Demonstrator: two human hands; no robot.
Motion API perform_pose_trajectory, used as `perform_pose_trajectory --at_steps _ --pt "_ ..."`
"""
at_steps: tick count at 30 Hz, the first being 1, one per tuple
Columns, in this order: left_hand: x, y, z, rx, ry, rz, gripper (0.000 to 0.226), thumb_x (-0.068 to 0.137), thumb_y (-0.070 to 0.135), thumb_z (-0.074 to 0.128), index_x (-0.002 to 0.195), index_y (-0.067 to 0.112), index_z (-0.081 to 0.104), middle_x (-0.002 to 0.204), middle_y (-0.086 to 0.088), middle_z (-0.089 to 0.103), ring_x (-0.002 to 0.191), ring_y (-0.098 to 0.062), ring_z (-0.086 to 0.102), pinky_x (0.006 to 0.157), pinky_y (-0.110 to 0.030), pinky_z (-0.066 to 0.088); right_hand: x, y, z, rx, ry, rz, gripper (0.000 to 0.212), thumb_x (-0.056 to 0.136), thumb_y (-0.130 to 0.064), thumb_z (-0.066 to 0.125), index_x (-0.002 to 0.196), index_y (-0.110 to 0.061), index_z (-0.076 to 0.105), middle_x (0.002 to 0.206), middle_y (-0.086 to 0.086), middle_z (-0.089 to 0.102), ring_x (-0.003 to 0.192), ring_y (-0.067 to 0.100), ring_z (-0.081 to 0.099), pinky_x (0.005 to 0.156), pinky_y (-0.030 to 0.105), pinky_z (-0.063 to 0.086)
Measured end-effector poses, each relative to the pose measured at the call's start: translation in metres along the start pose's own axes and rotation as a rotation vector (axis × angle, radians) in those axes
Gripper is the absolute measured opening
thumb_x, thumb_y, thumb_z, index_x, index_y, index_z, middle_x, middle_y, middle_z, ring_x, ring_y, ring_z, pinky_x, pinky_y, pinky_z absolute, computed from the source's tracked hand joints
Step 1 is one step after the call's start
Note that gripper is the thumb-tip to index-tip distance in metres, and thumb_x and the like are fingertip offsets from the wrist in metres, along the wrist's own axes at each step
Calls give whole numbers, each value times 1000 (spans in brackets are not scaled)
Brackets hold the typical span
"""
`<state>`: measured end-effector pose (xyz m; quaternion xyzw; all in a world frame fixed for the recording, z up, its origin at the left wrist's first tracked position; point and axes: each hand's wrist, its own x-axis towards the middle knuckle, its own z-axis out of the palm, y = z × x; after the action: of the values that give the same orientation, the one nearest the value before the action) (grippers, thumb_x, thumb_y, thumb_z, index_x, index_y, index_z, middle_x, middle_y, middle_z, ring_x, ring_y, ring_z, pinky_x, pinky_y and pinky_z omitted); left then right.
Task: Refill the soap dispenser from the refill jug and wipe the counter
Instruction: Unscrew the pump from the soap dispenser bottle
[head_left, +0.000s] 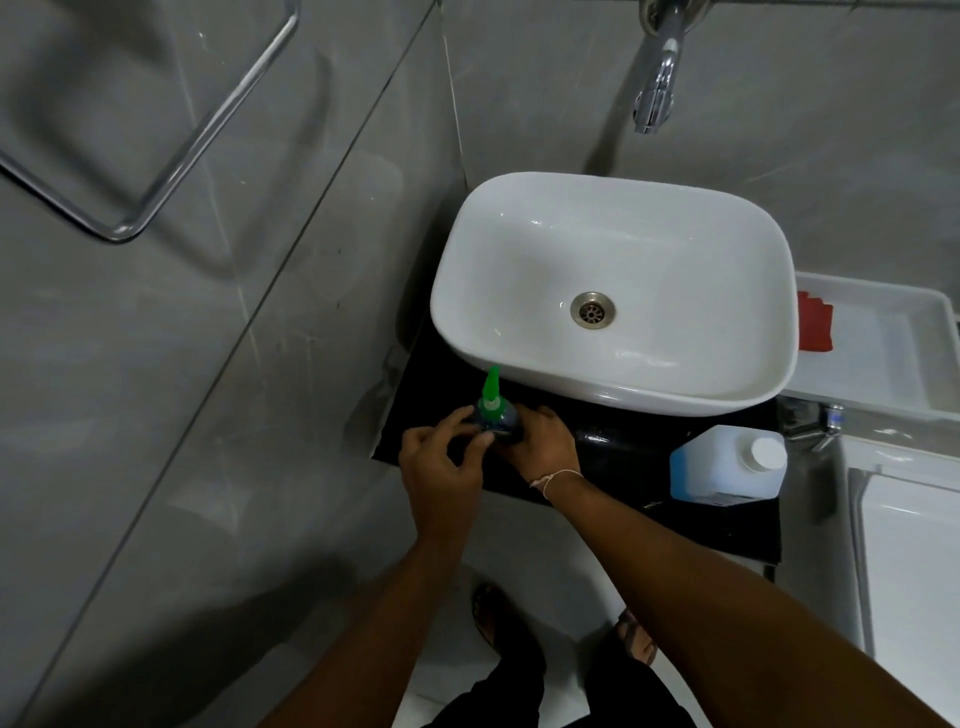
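The soap dispenser (496, 410), a dark bottle with a green pump top, stands on the black counter (623, 441) at its left end, just in front of the white basin (613, 291). My left hand (441, 462) wraps it from the left and my right hand (540, 441) holds it from the right. The refill jug (724, 465), translucent with blue liquid and a white cap, sits at the counter's right end, away from both hands. A red cloth (814, 321) lies in a white tray to the right of the basin.
A chrome tap (657, 78) juts from the wall above the basin. A chrome towel rail (156, 156) is mounted on the grey tiled wall at left. The white tray (893, 353) and a white fixture (914, 571) lie to the right. My feet show on the floor below.
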<state>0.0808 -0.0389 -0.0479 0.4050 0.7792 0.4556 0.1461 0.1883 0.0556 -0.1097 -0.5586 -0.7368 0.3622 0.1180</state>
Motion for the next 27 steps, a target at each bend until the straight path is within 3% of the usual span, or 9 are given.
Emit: perform_pose_trajectory --at_steps 3,6,9,13,15,17,20,24,27 --pt "18 6 1 43 -165 108 55 80 17 78 132 10 62 114 -10 64 109 -21 51 96 -31 44 2 1 -3 4 -18 -18 45 72 -45 69 114 -29 64 97 10 69 97 29 60 72 30 47" --pt "35 12 8 66 -280 134 51 75 4 82 124 7 68 116 -16 60 111 -28 57 96 -34 48 2 3 -4 21 -23 -29 48 71 -47 71 115 -30 64 97 10 69 96 28 59 72 30 46" --pt "41 13 7 88 -233 56 45 65 20 91 106 11 75 99 -5 56 93 -22 59 82 -32 51 1 4 -3 14 -41 -32 52 70 -49 72 119 -31 62 100 10 69 99 26 57 75 30 47" --pt "42 7 2 111 -280 141 61 64 34 89 116 9 69 110 -6 62 108 -22 50 89 -29 41 -1 6 -3 17 -45 -27 53 70 -52 70 119 -34 61 100 10 67 99 27 58 77 29 47" --pt "41 4 1 126 -347 193 57 71 32 78 121 7 69 118 -12 63 114 -29 50 97 -37 44 -1 5 -4 12 -37 -22 55 68 -55 70 119 -36 61 97 10 66 97 28 60 78 30 49" --pt "43 2 2 135 -337 188 48 72 28 80 112 4 72 114 -14 65 111 -34 54 95 -45 48 -1 5 -4 -1 -38 -29 56 68 -57 69 119 -36 60 97 10 67 98 27 60 80 32 52" --pt "49 2 1 113 -281 135 46 62 27 92 95 7 69 102 -9 65 99 -30 59 85 -43 49 -1 6 -3 -13 -42 -24 58 67 -57 69 120 -36 60 99 9 67 99 27 59 81 35 53" --pt "51 3 -1 57 -387 192 50 69 26 86 115 15 71 115 -4 66 112 -26 56 97 -40 48 -1 10 -3 -17 -43 -21 57 67 -59 70 118 -36 60 98 7 68 96 26 59 79 34 52" --pt "54 8 1 56 -371 173 42 64 22 91 100 11 71 103 -5 68 102 -27 60 88 -46 51 -1 12 -3 -13 -28 -17 54 66 -58 72 115 -36 61 95 8 67 95 25 58 75 32 50"
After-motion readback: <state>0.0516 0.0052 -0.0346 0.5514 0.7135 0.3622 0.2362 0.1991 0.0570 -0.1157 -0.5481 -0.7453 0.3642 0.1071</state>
